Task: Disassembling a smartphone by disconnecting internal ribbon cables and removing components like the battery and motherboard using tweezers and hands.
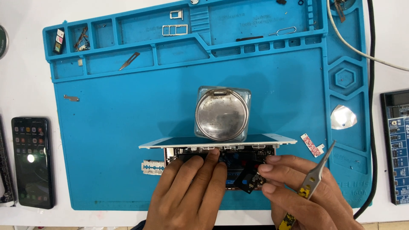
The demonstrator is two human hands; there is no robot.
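Note:
An opened phone body (238, 159) lies on the blue repair mat (128, 127), its white-framed screen panel (217, 141) lifted up and leaning against a round metal-lidded container (222, 113). My left hand (187, 191) rests flat on the phone's left half, fingertips near the hinge edge. My right hand (298, 187) holds metal tweezers (317, 172) along the palm while its thumb and finger pinch a small black part (247, 181) at the phone's lower right.
A razor blade (152, 168) lies left of the phone. A red-patterned strip (312, 145) and a shiny pick (342, 117) sit at right. SIM trays (174, 30), a scalpel blade (129, 61) and small parts fill the mat's upper compartments. A lit black phone (33, 162) lies far left, a blue circuit board (398, 145) far right.

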